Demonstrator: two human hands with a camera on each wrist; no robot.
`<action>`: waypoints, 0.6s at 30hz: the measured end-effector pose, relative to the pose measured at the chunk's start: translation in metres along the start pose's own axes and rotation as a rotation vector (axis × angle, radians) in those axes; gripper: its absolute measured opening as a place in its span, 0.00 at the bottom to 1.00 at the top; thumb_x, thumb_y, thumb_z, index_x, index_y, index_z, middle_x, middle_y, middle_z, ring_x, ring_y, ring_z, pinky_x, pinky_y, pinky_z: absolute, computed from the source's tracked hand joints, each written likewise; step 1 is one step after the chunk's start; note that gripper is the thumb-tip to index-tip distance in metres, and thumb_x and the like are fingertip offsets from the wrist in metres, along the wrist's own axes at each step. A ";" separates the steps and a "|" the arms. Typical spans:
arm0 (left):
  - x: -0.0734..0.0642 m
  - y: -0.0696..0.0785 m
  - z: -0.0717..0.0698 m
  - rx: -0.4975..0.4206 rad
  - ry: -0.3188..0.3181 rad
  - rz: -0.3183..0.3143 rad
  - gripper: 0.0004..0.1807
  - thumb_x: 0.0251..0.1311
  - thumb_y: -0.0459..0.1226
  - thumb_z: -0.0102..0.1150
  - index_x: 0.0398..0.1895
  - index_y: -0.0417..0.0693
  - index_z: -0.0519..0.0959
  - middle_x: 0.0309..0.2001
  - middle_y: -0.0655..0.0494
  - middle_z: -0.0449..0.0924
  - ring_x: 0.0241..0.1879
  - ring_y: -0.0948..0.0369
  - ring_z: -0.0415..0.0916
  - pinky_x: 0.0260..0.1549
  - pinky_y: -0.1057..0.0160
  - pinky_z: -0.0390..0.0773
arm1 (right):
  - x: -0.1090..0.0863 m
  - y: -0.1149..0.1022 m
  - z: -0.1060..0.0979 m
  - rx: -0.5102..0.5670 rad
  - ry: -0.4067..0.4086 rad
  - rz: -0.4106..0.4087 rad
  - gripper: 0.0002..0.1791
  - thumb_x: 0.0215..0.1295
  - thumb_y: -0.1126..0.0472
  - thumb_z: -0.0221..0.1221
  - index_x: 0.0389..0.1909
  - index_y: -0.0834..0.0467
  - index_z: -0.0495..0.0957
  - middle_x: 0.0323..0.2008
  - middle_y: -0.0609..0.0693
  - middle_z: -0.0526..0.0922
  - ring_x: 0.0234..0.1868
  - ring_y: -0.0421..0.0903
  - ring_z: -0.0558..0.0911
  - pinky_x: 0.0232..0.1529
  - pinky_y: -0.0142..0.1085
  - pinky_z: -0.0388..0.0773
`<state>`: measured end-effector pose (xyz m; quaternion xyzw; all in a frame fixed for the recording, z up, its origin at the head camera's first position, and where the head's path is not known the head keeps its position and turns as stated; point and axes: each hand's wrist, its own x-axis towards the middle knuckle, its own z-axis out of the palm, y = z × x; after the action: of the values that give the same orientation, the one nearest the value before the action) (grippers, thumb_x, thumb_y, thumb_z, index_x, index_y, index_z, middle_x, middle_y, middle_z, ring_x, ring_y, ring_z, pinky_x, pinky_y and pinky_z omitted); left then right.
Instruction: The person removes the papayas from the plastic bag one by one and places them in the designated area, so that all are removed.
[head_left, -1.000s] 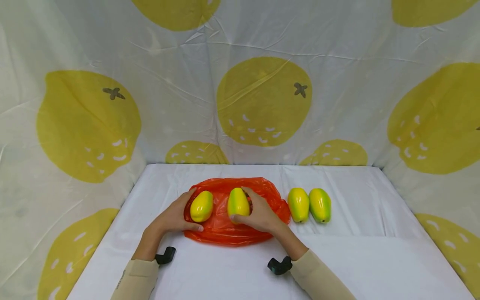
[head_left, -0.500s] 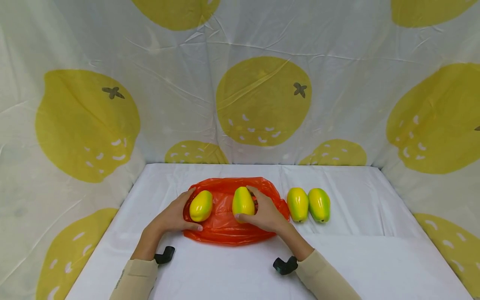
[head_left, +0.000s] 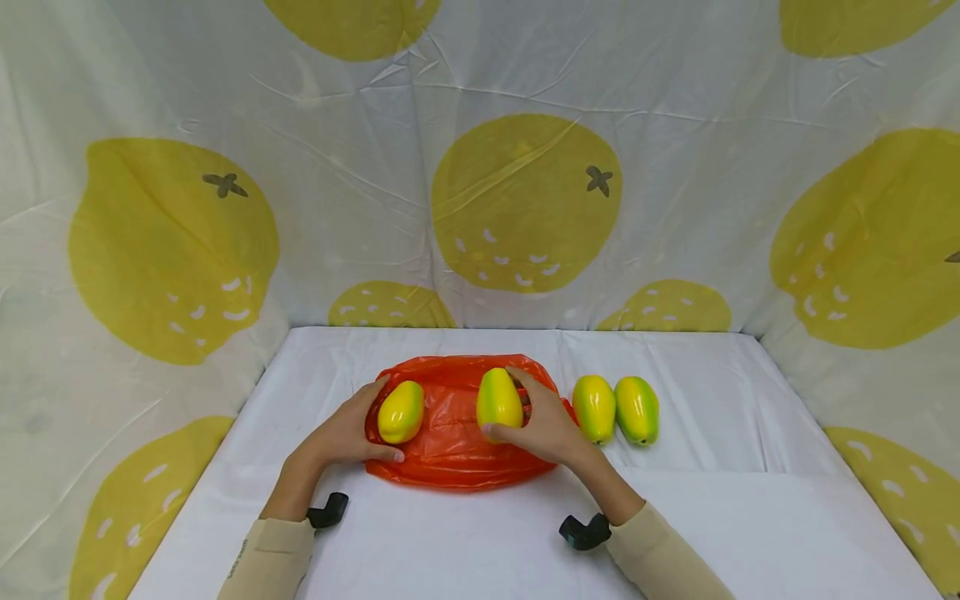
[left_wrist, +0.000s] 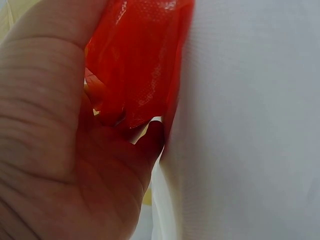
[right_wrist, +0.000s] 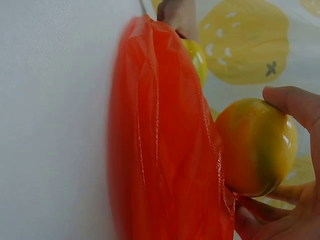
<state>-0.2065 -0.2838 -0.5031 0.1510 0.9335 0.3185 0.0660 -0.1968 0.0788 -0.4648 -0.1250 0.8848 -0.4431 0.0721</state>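
A red plastic bag (head_left: 450, 462) lies spread on the white table, its mouth facing up. My left hand (head_left: 348, 429) holds the bag's left side, thumb in front and fingers behind. Inside that side sits a yellow papaya (head_left: 401, 412). My right hand (head_left: 543, 421) grips another yellow-green papaya (head_left: 498, 398) between thumb and fingers, over the right part of the bag. The right wrist view shows this held papaya (right_wrist: 256, 145) just past the bag's rim (right_wrist: 217, 165). In the left wrist view, red plastic (left_wrist: 137, 65) lies within the curve of the hand.
Two more yellow-green papayas, a nearer one (head_left: 595, 408) and one farther right (head_left: 637, 410), lie side by side right of the bag. A white cloth (head_left: 720, 517) covers the table. Lemon-printed curtains (head_left: 360, 200) enclose the back and sides.
My right hand has moved right and slightly up, carrying the papaya across the bag. My left hand and the papaya beside it have stayed nearly still.
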 end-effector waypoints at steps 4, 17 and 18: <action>0.000 0.000 0.000 -0.003 -0.001 0.003 0.74 0.36 0.62 0.82 0.83 0.48 0.48 0.78 0.45 0.58 0.75 0.42 0.60 0.68 0.33 0.69 | -0.003 0.002 -0.009 0.006 0.024 -0.007 0.57 0.47 0.35 0.76 0.78 0.40 0.60 0.60 0.46 0.78 0.54 0.48 0.78 0.47 0.43 0.87; 0.000 0.001 0.000 -0.004 -0.005 0.006 0.73 0.37 0.62 0.82 0.83 0.48 0.48 0.78 0.44 0.59 0.74 0.42 0.61 0.67 0.33 0.70 | -0.012 0.009 -0.037 0.022 0.068 -0.019 0.54 0.51 0.40 0.75 0.78 0.40 0.59 0.66 0.47 0.74 0.58 0.50 0.76 0.48 0.42 0.87; 0.000 0.001 0.000 -0.001 -0.004 0.006 0.73 0.37 0.62 0.82 0.83 0.48 0.48 0.78 0.44 0.59 0.74 0.42 0.61 0.67 0.33 0.70 | -0.012 0.010 -0.039 0.018 0.070 -0.018 0.54 0.51 0.40 0.75 0.79 0.41 0.58 0.68 0.47 0.72 0.58 0.50 0.76 0.49 0.42 0.87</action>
<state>-0.2065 -0.2832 -0.5021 0.1544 0.9327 0.3189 0.0669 -0.1961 0.1177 -0.4493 -0.1167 0.8816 -0.4558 0.0382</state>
